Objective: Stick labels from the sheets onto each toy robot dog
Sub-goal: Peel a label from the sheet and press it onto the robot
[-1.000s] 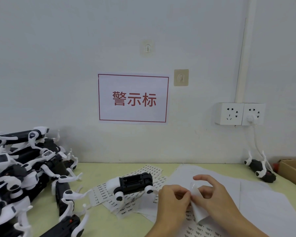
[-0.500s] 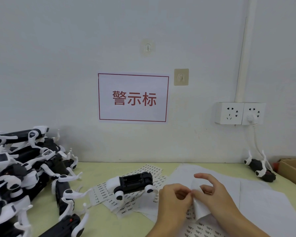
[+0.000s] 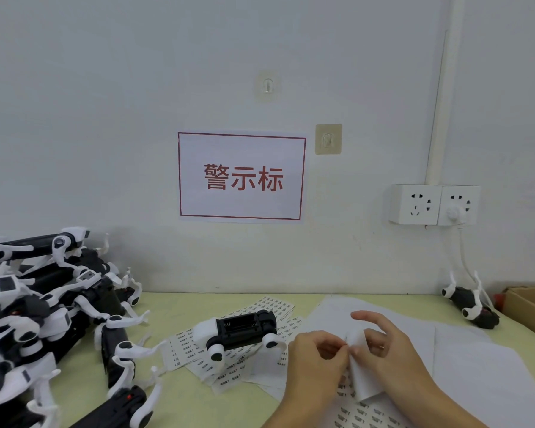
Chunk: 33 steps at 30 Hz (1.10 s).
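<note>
A black-and-white toy robot dog lies belly up on label sheets at the middle of the table. To its right, my right hand holds up the bent corner of a label sheet. My left hand pinches a small label at that sheet's raised edge, fingertips against the right hand's. More printed labels lie under my hands.
A pile of several robot dogs fills the left side. One more dog lies at the far right by a cardboard box. Blank white sheets cover the right of the table. A wall socket has a cable plugged in.
My hands have stayed at the sheet's raised corner; the left fingertips have closed in on its edge. The dogs have not moved.
</note>
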Available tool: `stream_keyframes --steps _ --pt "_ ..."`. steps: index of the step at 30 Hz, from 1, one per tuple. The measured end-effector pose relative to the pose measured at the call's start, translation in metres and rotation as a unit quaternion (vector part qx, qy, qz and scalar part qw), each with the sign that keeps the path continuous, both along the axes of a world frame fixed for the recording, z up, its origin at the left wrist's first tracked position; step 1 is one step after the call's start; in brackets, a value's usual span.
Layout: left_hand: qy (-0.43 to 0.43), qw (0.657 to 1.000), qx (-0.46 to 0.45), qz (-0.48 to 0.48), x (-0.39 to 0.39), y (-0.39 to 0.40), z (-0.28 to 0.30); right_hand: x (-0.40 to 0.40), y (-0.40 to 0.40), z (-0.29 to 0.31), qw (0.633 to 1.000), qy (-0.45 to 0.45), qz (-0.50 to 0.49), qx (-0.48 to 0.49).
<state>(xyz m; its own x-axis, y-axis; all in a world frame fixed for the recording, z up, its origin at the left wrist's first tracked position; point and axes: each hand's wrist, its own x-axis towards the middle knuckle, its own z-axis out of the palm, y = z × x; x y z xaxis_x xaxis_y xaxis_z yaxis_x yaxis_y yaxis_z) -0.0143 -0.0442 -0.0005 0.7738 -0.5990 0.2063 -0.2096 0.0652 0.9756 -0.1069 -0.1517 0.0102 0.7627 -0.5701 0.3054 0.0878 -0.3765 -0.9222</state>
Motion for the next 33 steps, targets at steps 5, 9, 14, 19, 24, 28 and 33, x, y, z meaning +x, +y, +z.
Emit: stream_keyframes --steps 5,9,14,19,24,28,33 --pt "-0.009 1.0 0.011 -0.006 0.0 0.001 0.001 0.001 0.0 -0.001 0.996 0.001 0.002 -0.086" --pt "-0.035 0.999 0.018 0.003 -0.001 0.002 0.0 0.001 0.004 0.0 0.992 -0.005 -0.009 -0.128" --pt "-0.035 0.999 0.012 0.016 0.0 0.003 0.001 0.0 0.005 0.003 0.992 0.001 -0.007 -0.128" --pt "-0.014 1.0 0.002 -0.002 0.001 0.006 0.003 0.0 0.005 0.006 0.992 0.007 -0.018 -0.124" --pt "-0.043 0.999 0.013 -0.01 0.001 0.005 0.001 -0.002 0.004 0.01 0.994 0.016 -0.047 -0.1" --pt "-0.099 0.994 0.033 0.017 0.0 0.004 -0.001 0.0 0.007 0.012 0.991 0.025 -0.063 -0.112" --pt "-0.063 0.997 0.025 0.029 0.001 0.003 -0.001 0.0 0.01 0.014 0.992 0.024 -0.059 -0.108"
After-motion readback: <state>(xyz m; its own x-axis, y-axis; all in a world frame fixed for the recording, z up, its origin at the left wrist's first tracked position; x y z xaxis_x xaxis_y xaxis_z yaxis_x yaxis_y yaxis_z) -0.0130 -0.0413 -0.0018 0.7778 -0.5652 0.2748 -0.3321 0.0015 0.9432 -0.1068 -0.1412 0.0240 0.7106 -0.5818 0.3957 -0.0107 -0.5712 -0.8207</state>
